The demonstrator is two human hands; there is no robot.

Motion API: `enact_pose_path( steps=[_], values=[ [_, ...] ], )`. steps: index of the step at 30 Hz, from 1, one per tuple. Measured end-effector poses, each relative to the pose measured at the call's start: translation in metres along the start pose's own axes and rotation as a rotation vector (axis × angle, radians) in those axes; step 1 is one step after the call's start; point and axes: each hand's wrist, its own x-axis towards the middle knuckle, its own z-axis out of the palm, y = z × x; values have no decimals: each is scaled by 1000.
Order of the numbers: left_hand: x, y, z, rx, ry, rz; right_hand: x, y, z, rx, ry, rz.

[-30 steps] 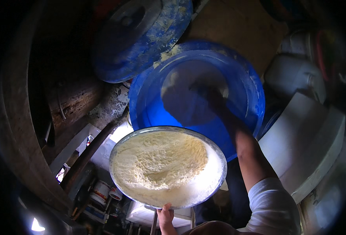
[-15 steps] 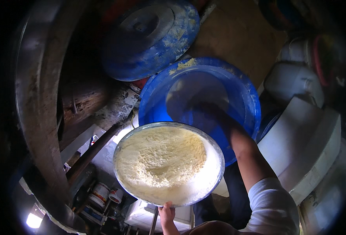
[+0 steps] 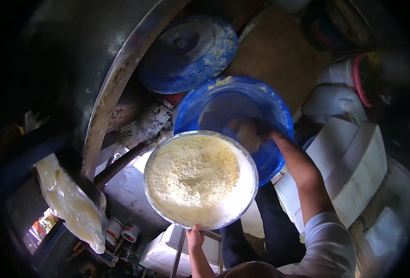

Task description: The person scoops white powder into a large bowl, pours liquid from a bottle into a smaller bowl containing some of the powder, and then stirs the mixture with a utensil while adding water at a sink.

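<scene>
My left hand [image 3: 195,237] grips the near rim of a wide round metal basin [image 3: 150,204], thumb over the edge. Pale yellowish flour [image 3: 193,173] lies heaped in it, with white powder along its right side. Beyond the basin, and partly hidden by it, stands a blue plastic barrel [image 3: 283,111] with powder stuck to its rim. Inside the barrel, my right hand [image 3: 266,133] is closed on a dim, rounded, scoop-like container [image 3: 247,133] that seems to carry powder. Shadow and blur hide most of those fingers.
A dusty blue lid [image 3: 186,51] leans behind the barrel. White foam boxes [image 3: 348,162] stand to the right, beside a pale plastic jug [image 3: 330,104]. A metal-edged counter [image 3: 117,76] juts in from the left, above a wooden bar [image 3: 121,164].
My right hand has come up from deeper in the barrel and moved right, with the scoop-like container now showing. The view has shifted; my left hand still holds the basin.
</scene>
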Motion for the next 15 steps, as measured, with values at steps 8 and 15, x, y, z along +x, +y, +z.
enact_pose_path(
  steps=[8,15],
  values=[
    [-5,4,1,-28,21,-46,-74,-64,-56,96,132,-66],
    [7,-12,-18,23,-90,-42,-115,-65,-97,176,95,-5]
  ],
)
